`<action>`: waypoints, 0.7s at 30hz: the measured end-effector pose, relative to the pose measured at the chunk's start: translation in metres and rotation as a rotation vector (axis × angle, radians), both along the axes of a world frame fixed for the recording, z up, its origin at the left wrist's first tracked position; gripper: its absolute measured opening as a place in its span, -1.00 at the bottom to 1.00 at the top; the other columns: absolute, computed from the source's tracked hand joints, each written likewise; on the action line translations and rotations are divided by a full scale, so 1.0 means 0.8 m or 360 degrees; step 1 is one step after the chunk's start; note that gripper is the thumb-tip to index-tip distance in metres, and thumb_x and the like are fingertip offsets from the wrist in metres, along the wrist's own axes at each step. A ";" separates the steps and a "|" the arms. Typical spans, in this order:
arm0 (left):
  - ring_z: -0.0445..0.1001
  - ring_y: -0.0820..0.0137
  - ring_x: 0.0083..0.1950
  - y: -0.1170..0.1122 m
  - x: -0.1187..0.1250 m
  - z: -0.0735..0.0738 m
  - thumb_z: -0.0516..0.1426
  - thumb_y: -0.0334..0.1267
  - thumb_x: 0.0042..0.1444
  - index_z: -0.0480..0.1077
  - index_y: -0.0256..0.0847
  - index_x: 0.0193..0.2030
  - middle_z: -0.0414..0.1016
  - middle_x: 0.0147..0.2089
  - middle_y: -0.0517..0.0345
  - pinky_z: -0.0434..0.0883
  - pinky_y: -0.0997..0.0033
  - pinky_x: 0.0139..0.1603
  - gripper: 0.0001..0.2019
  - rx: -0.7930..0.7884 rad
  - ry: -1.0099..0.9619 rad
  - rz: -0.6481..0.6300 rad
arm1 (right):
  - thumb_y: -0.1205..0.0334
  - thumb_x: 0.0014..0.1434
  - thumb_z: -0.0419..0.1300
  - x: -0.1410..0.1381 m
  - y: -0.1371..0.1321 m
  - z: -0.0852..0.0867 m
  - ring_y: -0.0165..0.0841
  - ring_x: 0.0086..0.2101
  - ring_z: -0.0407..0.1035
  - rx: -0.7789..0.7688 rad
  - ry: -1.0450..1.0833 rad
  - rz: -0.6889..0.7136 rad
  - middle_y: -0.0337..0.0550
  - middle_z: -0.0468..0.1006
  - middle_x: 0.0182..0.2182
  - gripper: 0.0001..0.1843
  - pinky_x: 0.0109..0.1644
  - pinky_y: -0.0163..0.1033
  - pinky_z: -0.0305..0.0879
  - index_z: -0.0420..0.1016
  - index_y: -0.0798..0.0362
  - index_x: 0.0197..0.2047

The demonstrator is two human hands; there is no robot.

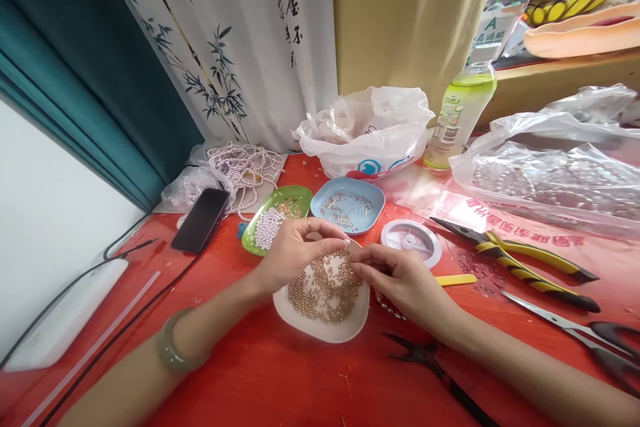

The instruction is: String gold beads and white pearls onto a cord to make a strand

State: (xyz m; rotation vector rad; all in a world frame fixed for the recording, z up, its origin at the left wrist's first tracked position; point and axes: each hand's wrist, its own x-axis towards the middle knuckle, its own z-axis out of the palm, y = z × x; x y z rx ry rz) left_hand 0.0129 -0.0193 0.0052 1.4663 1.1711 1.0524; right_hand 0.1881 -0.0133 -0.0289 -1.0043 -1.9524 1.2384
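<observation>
My left hand (295,247) is closed in a pinch over the white dish (320,333), with a tiny pale bead (347,241) at its fingertips. Close beside it, my right hand (400,273) pinches too, above the dish's right side; what lies between its fingers is too small to make out. Many small gold beads (325,300) fill the dish. From under my right hand a beaded strand (391,309) curves onto the red table (280,380); whether the fingers hold it is hidden.
Behind stand a green dish (306,192) of pearl beads and a blue dish (373,217) of metal pins. To the right lie a white spool (431,247), yellow-black pliers (520,260), scissors (565,323) and black pliers (435,360). A phone (201,220) lies left; a bottle (465,107) stands behind.
</observation>
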 end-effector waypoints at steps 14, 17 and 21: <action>0.46 0.38 -0.29 0.010 -0.012 -0.002 0.19 -0.26 -0.11 0.47 -0.26 -0.32 0.53 -0.32 0.07 0.37 0.40 -0.25 -0.82 -0.0127 0.0462 -0.0245 | 0.25 0.11 0.02 0.000 0.000 0.005 -0.41 -0.50 0.31 0.0030 0.0025 -0.0032 -0.19 0.47 -0.54 -0.84 -0.44 -0.32 0.20 0.38 0.10 -0.42; 0.46 0.35 -0.29 0.009 -0.021 -0.006 0.16 -0.30 -0.09 0.49 -0.22 -0.37 0.53 -0.33 0.09 0.34 0.38 -0.26 -0.87 -0.0065 0.0801 -0.0452 | 0.26 0.11 0.02 0.000 -0.001 0.005 -0.41 -0.50 0.31 0.0009 0.0034 -0.0035 -0.19 0.47 -0.54 -0.83 -0.44 -0.32 0.20 0.37 0.09 -0.43; 0.45 0.33 -0.26 0.007 -0.024 -0.012 0.12 -0.37 -0.07 0.50 -0.17 -0.35 0.54 -0.32 0.13 0.31 0.37 -0.22 -0.85 0.0106 0.1026 -0.0618 | 0.26 0.10 0.02 0.000 -0.001 0.004 -0.40 -0.50 0.31 0.0005 0.0021 -0.0034 -0.19 0.46 -0.54 -0.84 -0.43 -0.32 0.20 0.37 0.09 -0.43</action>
